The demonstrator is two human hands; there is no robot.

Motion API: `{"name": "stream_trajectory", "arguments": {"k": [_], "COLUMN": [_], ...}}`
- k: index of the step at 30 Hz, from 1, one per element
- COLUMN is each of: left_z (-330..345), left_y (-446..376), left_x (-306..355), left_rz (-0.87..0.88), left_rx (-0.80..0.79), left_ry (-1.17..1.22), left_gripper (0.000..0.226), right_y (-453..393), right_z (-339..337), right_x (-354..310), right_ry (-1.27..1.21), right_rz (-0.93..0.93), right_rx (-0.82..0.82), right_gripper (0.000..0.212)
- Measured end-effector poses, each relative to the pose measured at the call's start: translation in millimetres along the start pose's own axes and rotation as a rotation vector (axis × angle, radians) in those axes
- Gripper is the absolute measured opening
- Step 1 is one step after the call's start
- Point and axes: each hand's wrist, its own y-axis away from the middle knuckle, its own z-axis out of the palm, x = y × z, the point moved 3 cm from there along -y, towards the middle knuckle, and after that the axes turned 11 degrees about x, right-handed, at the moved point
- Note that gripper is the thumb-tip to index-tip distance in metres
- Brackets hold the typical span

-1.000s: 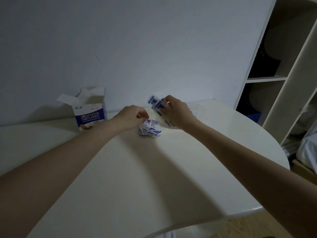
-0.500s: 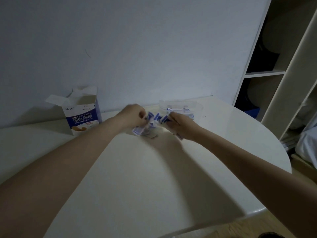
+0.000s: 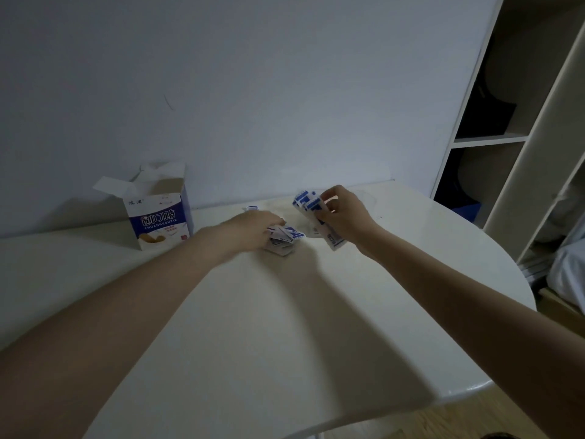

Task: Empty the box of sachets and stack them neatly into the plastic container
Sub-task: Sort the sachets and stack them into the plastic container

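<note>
The opened blue-and-white box (image 3: 160,221) stands at the table's back left, flaps up. My right hand (image 3: 343,213) grips a fanned bunch of blue-and-white sachets (image 3: 311,205), lifted above the table. Behind it lies the clear plastic container (image 3: 368,199), mostly hidden by the hand. My left hand (image 3: 253,228) rests palm down on a small loose pile of sachets (image 3: 285,239) on the table, fingers curled over them. One stray sachet (image 3: 251,209) lies just behind the left hand.
The round white table (image 3: 285,327) meets a grey wall at the back. An open white shelf unit (image 3: 512,137) stands at the right, with bedding (image 3: 566,267) below it. Wood floor shows past the table's front edge.
My right hand has lifted its bunch of sachets up and to the right, away from the pile. My left hand has lowered onto the loose pile.
</note>
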Motion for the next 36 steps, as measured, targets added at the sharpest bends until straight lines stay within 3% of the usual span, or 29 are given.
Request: {"name": "stream_trajectory", "arguments": {"k": [4,8,13,17,23,29,36], "left_z": [16,8,-7,-3,1,-1,-19], "left_y": [0,2,20,26,31,28,27], "left_x": [1,-2,-8,-14,-25,-24,-9], "left_rz": [0.036,0.028,0.043,0.038,-0.04,-0.048,-0.088], "left_rx": [-0.038,-0.057,-0.124,-0.112,-0.085,-0.121,-0.081], "left_ry": [-0.099,-0.038,0.113,0.145,0.148,-0.01,0.198], "left_gripper": [0.033,0.022,0.037,0.028,0.017,0.025,0.052], "right_y": [1,5,19,24,12,11,15], "right_z": [-7,-4,13,37,56,48,18], "right_x": [9,10,-7,-23,-19,-20,-18], "right_ry": [0.107,0.232,0.547,0.71,0.919,0.846,0.633], "right_rz": [-0.033,-0.139,-0.486,-0.686,-0.565,-0.556,-0.458], "right_rx": [-0.045,-0.144,-0.468,-0.604,-0.737,-0.62,-0.326], "right_gripper": [0.026,0.016,0.01,0.023,0.031,0.02,0.029]}}
